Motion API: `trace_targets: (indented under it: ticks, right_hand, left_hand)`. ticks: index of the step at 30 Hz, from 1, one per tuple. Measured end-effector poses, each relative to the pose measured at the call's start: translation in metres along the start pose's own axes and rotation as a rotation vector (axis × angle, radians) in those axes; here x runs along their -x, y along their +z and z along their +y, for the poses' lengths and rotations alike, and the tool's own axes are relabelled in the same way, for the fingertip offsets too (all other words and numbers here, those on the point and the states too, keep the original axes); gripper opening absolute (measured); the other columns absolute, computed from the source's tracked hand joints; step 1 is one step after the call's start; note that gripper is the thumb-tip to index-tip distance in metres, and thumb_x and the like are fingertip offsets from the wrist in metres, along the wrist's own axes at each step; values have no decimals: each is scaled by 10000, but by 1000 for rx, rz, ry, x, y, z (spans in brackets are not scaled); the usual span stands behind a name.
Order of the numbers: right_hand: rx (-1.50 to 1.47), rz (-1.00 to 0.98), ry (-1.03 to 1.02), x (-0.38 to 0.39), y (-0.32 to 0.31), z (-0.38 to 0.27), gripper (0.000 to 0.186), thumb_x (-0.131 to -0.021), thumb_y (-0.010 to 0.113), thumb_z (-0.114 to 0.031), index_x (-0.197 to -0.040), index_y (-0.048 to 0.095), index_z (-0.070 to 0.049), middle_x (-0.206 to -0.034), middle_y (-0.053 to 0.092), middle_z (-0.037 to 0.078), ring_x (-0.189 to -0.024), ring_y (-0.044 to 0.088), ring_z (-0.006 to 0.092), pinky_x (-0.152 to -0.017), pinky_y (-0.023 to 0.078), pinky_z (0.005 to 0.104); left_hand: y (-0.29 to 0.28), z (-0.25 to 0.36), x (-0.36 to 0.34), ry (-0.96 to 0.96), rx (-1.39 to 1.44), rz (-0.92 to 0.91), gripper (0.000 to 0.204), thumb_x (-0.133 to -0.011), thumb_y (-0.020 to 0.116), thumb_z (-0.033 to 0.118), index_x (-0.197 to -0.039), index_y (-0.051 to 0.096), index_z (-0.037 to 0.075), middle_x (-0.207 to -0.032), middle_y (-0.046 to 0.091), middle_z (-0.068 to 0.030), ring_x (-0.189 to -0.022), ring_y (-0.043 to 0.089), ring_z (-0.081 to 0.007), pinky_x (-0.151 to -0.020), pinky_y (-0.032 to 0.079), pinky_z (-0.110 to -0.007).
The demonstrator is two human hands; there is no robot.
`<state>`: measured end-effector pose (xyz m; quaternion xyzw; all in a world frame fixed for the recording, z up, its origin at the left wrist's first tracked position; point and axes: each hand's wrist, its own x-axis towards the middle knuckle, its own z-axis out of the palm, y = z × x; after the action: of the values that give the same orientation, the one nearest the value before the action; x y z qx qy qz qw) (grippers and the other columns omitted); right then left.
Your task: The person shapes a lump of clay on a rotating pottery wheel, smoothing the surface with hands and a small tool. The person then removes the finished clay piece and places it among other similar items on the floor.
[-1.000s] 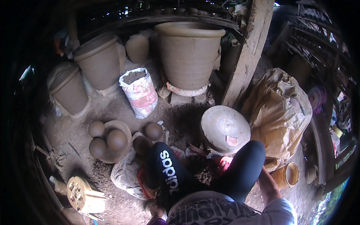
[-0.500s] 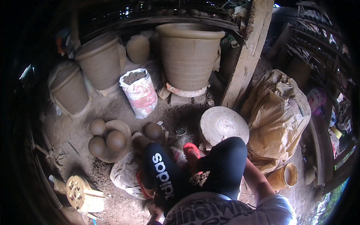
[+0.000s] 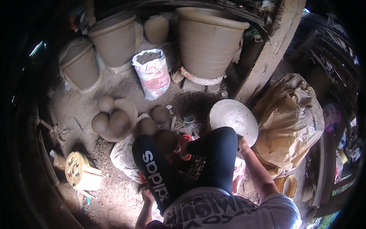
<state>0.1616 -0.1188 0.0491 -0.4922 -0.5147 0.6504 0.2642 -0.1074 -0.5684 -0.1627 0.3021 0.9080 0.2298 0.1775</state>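
My right hand (image 3: 242, 143) is at the near edge of a pale round wheel head (image 3: 232, 114), beside my right knee; its fingers are partly hidden. Low beside my left leg is my left hand (image 3: 148, 194), close to a small pale object I cannot make out, its fingers unclear. Smooth brown clay-like balls lie ahead of my left knee: one ball (image 3: 160, 114) farther off, another (image 3: 147, 127) nearer, and a dark one (image 3: 166, 140) between my legs. Further left, balls (image 3: 119, 122) rest in and against a shallow round dish (image 3: 131, 110).
Large clay pots (image 3: 211, 45) and a white-red sack of soil (image 3: 152, 74) stand at the back. A wooden post (image 3: 270, 53) leans behind the wheel head. To the right are a tan-covered heap (image 3: 291, 122) and a yellow bucket (image 3: 288, 186). A cream container (image 3: 82, 171) lies left.
The view has tilted and shifted. My right hand has come into sight at the wheel head's edge, and my left forearm shows more. More balls are visible near my left knee.
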Motion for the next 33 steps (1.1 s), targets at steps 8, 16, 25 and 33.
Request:
trace_targets:
  ticks: [8, 16, 25, 33]
  right_hand:
    - [-259, -81, -396, -38, 50, -58, 109, -792, 610, -59, -825, 545, 23, -720, 619, 98, -623, 608, 183, -592, 489, 274]
    - [159, -484, -441, -74, 203, -74, 255, -856, 597, -200, -1056, 595, -41, -835, 646, 81, -707, 605, 142, -623, 501, 285]
    - [414, -456, -100, -118, 314, 61, 500, -858, 510, -475, -1095, 561, -38, -1044, 602, 116, -990, 558, 248, -856, 423, 360]
    - [60, -291, 361, -182, 346, 142, 525, -863, 481, -488, -1142, 520, -44, -1109, 556, 116, -1032, 532, 254, -887, 404, 375]
  left_hand:
    - [56, -55, -16, -598, 1690, 100, 333, -906, 443, 312, -1145, 507, 90, -1020, 591, -19, -896, 575, -155, -758, 492, -288]
    - [-212, 71, -126, -58, 1042, 1121, 226, -863, 506, 65, -1068, 566, -7, -1093, 565, -130, -1022, 531, -217, -901, 399, -319]
    - [-104, 213, -307, -175, 1402, 532, 291, -842, 508, 184, -1080, 554, 23, -994, 588, -64, -891, 543, -164, -783, 440, -288]
    - [48, 137, -294, 216, 191, 439, 342, -833, 541, 202, -1128, 554, 30, -1078, 592, -135, -1006, 553, -265, -895, 428, -339]
